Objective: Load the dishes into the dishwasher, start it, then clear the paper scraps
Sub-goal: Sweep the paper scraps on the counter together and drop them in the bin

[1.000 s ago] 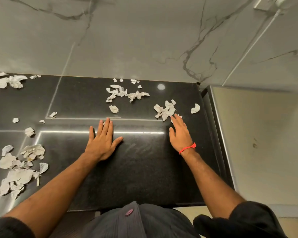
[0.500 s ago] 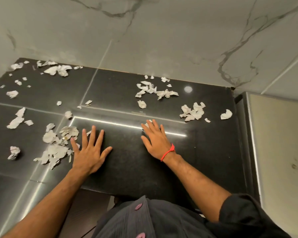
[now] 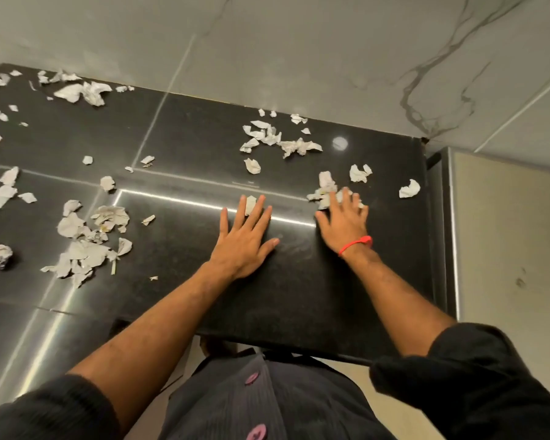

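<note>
Torn white paper scraps lie scattered over a black stone countertop. My left hand lies flat with straight fingers, and one small scrap shows between its fingers. My right hand, with a red band at the wrist, rests flat with its fingertips on a cluster of scraps. Another cluster lies farther back near the wall. A large pile sits at the left. No dishes or dishwasher are in view.
A marble-patterned wall rises behind the counter. A single scrap lies near the counter's right edge, beside a steel-edged beige panel. More scraps are spread at the far left back.
Both hands have slid to the right and forward along the counter. My right fingertips now rest on the scrap cluster, and my left hand now covers a small scrap.
</note>
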A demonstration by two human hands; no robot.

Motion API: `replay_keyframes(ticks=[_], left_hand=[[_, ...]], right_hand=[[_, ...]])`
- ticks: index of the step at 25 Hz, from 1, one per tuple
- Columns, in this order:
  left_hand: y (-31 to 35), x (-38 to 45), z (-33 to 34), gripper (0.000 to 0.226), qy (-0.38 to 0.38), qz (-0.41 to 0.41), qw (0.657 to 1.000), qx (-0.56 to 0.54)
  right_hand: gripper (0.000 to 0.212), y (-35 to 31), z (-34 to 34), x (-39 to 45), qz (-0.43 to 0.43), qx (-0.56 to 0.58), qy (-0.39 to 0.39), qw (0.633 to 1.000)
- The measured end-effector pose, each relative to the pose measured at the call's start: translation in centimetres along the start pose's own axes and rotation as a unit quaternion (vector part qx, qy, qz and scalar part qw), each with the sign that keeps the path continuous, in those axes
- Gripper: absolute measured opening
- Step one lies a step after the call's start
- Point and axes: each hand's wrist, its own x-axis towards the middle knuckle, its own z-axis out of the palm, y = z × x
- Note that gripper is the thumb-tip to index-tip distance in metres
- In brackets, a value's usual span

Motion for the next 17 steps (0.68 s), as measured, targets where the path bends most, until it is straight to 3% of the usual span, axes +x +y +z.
replay_keyframes(ticks=[5, 9, 12, 14, 17], left_hand=[[-3.4, -0.7, 1.3, 0.086, 0.010, -0.073, 0.997, 0.002], [-8.9, -3.8, 1.6, 0.089, 0.034, -0.141, 0.989, 0.018], [-8.2, -4.7, 1.4, 0.081, 0.067, -0.174, 0.982, 0.016], [-6.0, -4.3, 1.1, 0.075, 0.095, -0.143, 0.985, 0.017], [-2.0, -2.4, 0.2, 0.088, 0.091, -0.081, 0.992, -0.006]], right_hand=[[0.061, -6.3, 1.7, -3.7, -0.137, 0.088, -0.029, 0.986], [0.060, -2.2, 0.5, -2.3, -0.060, 0.146, 0.042, 0.987], [0.065, 2.0, -0.8, 0.3, 0.010, 0.126, 0.039, 0.991], [0.066, 2.2, -1.2, 1.7, 0.029, 0.104, 0.017, 0.994], [0.062, -1.7, -0.4, 1.8, -0.019, 0.067, -0.033, 0.997]])
